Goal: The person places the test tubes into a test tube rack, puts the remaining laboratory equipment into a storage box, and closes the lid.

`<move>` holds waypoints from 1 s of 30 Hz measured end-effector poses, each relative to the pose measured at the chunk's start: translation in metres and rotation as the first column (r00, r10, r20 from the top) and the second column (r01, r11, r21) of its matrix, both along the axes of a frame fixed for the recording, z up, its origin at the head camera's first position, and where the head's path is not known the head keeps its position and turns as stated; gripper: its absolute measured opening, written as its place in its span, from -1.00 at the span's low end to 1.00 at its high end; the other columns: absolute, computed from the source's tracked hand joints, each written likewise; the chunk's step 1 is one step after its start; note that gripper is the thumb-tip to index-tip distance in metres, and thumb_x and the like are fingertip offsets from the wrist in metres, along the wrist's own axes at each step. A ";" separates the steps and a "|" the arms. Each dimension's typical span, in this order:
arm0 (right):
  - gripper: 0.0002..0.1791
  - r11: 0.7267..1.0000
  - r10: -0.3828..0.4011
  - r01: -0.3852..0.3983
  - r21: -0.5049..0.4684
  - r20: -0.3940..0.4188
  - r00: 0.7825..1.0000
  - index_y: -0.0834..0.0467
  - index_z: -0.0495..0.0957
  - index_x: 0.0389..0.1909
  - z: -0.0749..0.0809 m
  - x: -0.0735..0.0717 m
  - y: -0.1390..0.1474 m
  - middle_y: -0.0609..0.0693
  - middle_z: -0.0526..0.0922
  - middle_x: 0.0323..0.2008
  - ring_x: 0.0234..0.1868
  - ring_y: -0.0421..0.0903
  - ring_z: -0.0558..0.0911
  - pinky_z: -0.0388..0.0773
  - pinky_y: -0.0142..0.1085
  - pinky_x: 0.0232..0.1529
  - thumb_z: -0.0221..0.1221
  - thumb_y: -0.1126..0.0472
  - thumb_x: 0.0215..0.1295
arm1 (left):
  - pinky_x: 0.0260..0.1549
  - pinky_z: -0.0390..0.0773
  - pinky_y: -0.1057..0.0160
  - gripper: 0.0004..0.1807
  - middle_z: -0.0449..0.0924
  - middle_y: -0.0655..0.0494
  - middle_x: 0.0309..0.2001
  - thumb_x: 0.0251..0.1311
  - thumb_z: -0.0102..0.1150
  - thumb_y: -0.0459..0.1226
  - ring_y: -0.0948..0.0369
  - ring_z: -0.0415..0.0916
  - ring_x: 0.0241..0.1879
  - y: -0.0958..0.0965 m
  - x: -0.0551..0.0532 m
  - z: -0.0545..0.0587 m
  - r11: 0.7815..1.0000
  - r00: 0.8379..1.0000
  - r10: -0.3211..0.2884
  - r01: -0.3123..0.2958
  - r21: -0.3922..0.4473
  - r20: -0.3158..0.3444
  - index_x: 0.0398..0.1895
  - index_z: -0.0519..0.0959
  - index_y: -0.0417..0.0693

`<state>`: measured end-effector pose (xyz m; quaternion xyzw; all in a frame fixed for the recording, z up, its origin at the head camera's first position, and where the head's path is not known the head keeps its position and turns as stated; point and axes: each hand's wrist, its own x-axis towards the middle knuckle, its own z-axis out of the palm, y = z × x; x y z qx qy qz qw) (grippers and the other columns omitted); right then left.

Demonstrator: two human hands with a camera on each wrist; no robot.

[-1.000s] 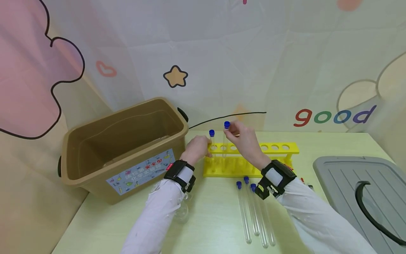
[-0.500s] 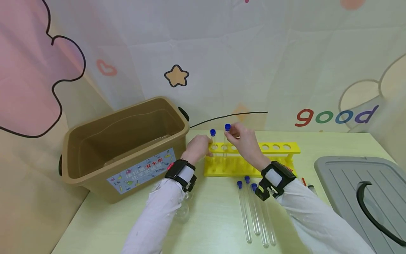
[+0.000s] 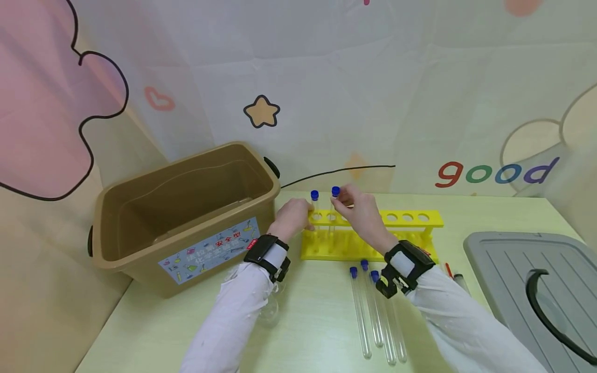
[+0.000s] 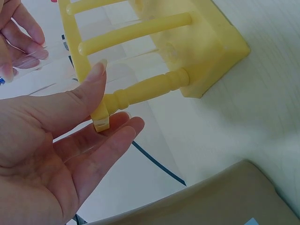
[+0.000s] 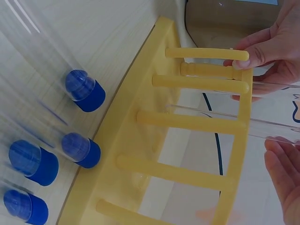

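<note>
My left hand point(image 3: 293, 215) grips the left end of the yellow test tube rack point(image 3: 322, 255), its thumb and fingers around the top bar in the left wrist view. One test tube point(image 3: 314, 196) with a blue cap stands upright in the end hole beside that hand. My right hand point(image 3: 365, 215) pinches another blue-capped test tube point(image 5: 276, 129) near its top. This tube passes through the second hole, and its lower end is close to the rack's base in the right wrist view; whether it touches is unclear. Several loose test tubes point(image 3: 360, 321) lie in front of the rack.
Left of the rack stands a brown bin point(image 3: 144, 277) with a label. A grey lid point(image 3: 503, 290) with a black handle lies at the right. Clear rounded glassware point(image 3: 269, 312) is partly behind the left forearm. Small red and grey items point(image 3: 460, 281) lie beside the right forearm.
My right hand has moved slightly down, lowering its test tube further into the rack. The left hand keeps its hold on the rack's end.
</note>
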<state>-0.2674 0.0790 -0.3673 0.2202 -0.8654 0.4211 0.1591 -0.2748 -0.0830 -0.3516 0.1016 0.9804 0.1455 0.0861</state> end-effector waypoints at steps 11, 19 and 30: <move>-0.81 1.000 -0.001 0.001 -0.006 0.068 0.998 0.29 0.45 -0.20 0.003 0.001 0.000 0.10 0.60 -0.36 -0.30 0.00 0.58 0.52 -0.23 -0.31 0.17 0.30 0.19 | 0.00 0.30 0.22 -0.45 0.43 0.01 0.09 -0.01 0.29 -0.30 0.15 0.37 -0.02 0.001 0.002 0.001 1.000 1.000 0.019 -0.019 0.008 0.008 0.13 0.45 -0.14; -0.72 1.000 -0.005 0.007 -0.015 0.106 0.994 0.34 0.44 -0.13 0.005 0.002 0.001 0.14 0.60 -0.28 -0.26 0.01 0.58 0.50 -0.23 -0.26 0.18 0.29 0.18 | -0.01 0.30 0.23 -0.45 0.42 0.01 0.10 -0.02 0.30 -0.31 0.16 0.36 -0.02 0.002 0.002 0.001 1.000 1.000 0.023 -0.023 0.010 0.007 0.13 0.45 -0.13; -0.66 0.999 0.005 -0.003 -0.038 0.055 0.998 0.34 0.44 -0.11 0.024 0.014 0.011 0.15 0.60 -0.28 -0.25 0.03 0.59 0.50 -0.20 -0.23 0.21 0.21 0.17 | 0.00 0.29 0.23 -0.43 0.39 0.00 0.12 -0.01 0.29 -0.32 0.15 0.34 -0.04 0.002 0.003 0.002 0.999 0.999 0.036 -0.036 0.026 0.022 0.15 0.43 -0.13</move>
